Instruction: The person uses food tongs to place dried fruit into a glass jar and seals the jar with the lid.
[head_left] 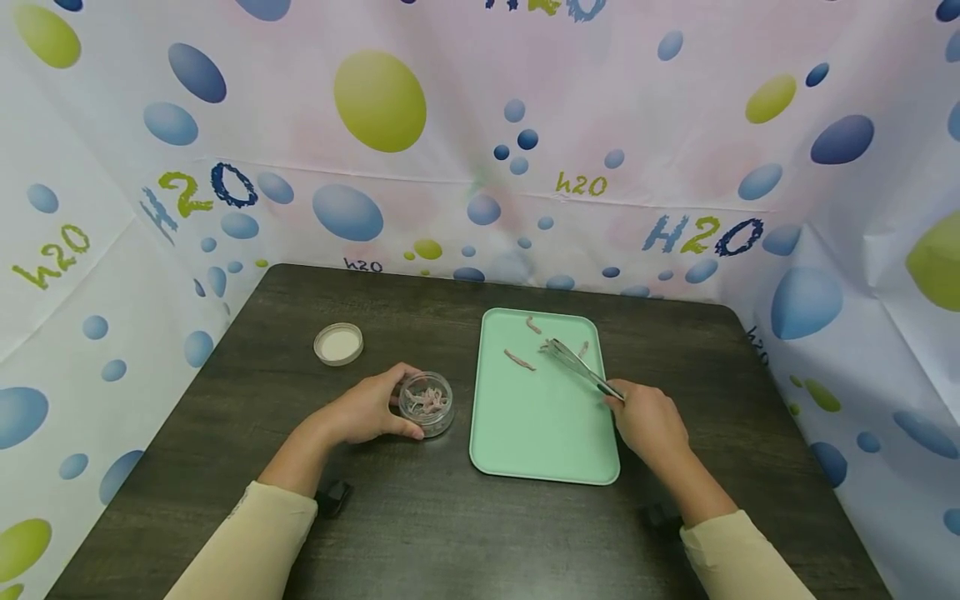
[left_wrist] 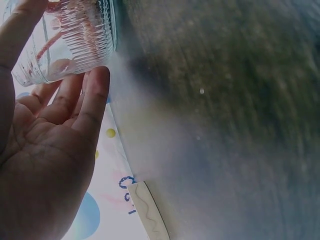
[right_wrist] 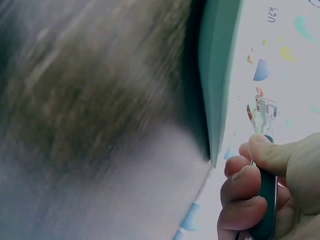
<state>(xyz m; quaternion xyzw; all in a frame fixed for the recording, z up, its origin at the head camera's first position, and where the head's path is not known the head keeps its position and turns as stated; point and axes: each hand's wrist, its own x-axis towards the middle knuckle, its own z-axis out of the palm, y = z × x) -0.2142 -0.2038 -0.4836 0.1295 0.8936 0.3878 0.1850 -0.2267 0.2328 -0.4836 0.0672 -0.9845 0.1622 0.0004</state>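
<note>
My left hand [head_left: 367, 410] curls thumb and fingers around a ribbed glass jar [head_left: 427, 428]. Thin pinkish strips [head_left: 426, 401] lie inside the open jar; the left wrist view shows its clear wall [left_wrist: 90, 55] near the tabletop. In my right hand [head_left: 651, 423] are metal tongs [head_left: 583, 367], gripped by a dark green handle [right_wrist: 265, 205]. The tongs' tips are over the upper part of a mint-green tray [head_left: 543, 433], with a pinkish bit at them. Around the tips, pinkish strips [head_left: 519, 360] lie spread on the tray.
A round lid [head_left: 338, 344] with a pale inside lies on the dark wooden table [head_left: 420, 525], behind my left hand. White sheeting [head_left: 450, 100] with blue and green dots surrounds the table's back and sides. The tray stands right of the jar.
</note>
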